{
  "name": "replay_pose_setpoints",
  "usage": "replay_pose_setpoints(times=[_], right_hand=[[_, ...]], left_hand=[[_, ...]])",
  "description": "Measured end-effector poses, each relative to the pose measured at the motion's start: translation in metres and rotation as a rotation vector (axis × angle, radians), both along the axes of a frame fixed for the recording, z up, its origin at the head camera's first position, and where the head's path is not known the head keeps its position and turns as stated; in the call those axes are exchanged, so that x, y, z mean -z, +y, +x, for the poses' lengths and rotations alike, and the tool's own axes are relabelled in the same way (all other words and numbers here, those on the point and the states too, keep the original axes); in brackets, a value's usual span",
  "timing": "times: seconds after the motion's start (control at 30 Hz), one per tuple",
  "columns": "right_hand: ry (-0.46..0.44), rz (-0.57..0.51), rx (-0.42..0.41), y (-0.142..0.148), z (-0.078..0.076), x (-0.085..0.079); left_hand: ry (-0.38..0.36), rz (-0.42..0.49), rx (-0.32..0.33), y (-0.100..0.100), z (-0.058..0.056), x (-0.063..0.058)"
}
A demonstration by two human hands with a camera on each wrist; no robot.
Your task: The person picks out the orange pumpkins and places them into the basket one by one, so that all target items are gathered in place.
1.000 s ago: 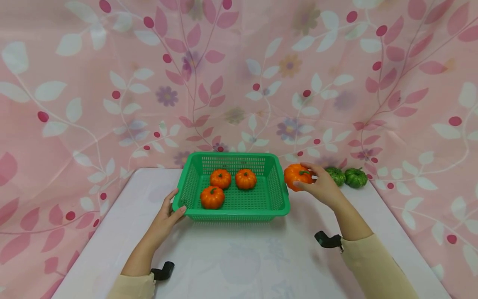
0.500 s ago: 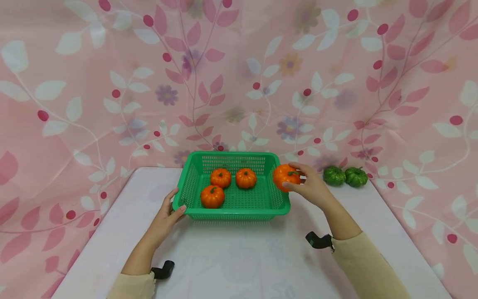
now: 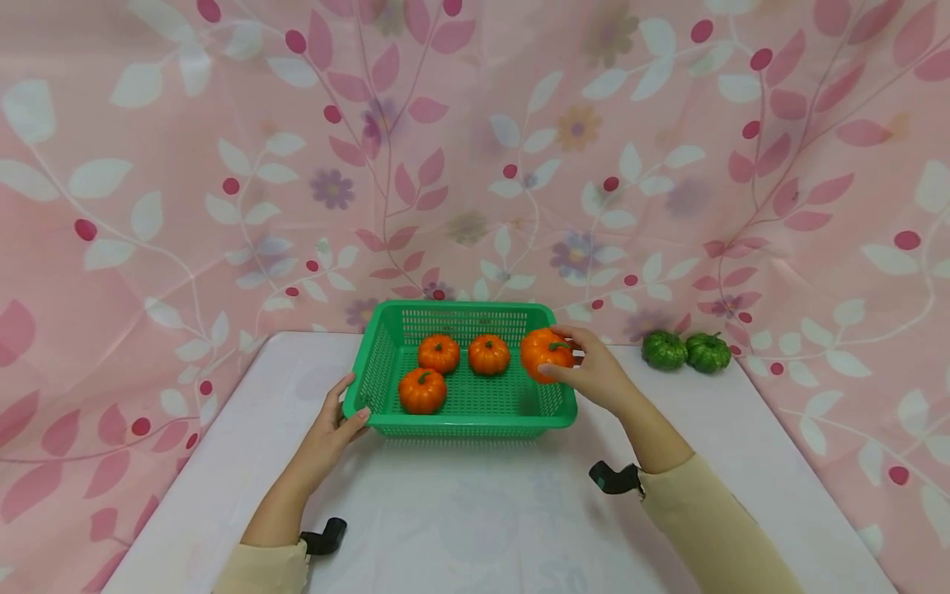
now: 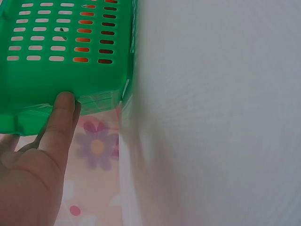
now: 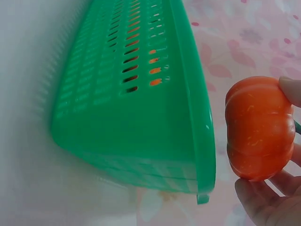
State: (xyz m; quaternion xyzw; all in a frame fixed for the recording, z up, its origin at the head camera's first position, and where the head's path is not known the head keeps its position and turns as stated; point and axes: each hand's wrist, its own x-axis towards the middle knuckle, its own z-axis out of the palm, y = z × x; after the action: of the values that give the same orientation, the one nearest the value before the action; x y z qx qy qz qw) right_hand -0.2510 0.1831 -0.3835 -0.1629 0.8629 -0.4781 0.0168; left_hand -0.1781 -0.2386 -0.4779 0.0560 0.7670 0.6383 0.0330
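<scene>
My right hand (image 3: 597,371) holds a small orange pumpkin (image 3: 546,355) between thumb and fingers, over the right end of a green plastic basket (image 3: 460,421). In the right wrist view the pumpkin (image 5: 259,128) is up beyond the basket's rim (image 5: 200,117). Three more orange pumpkins lie inside: one at the back left (image 3: 439,354), one at the back middle (image 3: 488,355), one at the front left (image 3: 422,392). My left hand (image 3: 326,433) grips the basket's left front corner, thumb on the rim; the left wrist view shows fingers (image 4: 60,122) against its outer wall.
Two green pumpkins (image 3: 664,351) (image 3: 708,353) stand side by side at the back right of the white-covered table (image 3: 475,511). A pink floral curtain (image 3: 475,148) hangs behind and along both sides. A small black camera is strapped at each wrist.
The right hand has carried its orange pumpkin leftward, from outside the basket's right rim to over the basket's right end. The left hand and the basket have stayed put.
</scene>
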Motion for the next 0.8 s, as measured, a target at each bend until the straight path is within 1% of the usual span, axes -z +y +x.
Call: replay_pose_setpoints(times=[0.23, 0.43, 0.67, 0.8], right_hand=[[-0.003, 0.013, -0.016, -0.011, -0.003, 0.002], [-0.017, 0.054, -0.021, -0.022, -0.007, 0.006], [-0.011, 0.095, -0.053, -0.037, -0.015, 0.01], [-0.02, 0.111, -0.053, -0.044, -0.019, 0.015]], left_hand=[[-0.005, 0.003, 0.002, 0.0, 0.0, 0.0], [-0.004, -0.001, 0.005, 0.0, 0.0, -0.001], [-0.005, -0.001, 0.003, 0.0, 0.0, -0.001], [-0.007, -0.001, 0.002, 0.0, 0.0, 0.0]])
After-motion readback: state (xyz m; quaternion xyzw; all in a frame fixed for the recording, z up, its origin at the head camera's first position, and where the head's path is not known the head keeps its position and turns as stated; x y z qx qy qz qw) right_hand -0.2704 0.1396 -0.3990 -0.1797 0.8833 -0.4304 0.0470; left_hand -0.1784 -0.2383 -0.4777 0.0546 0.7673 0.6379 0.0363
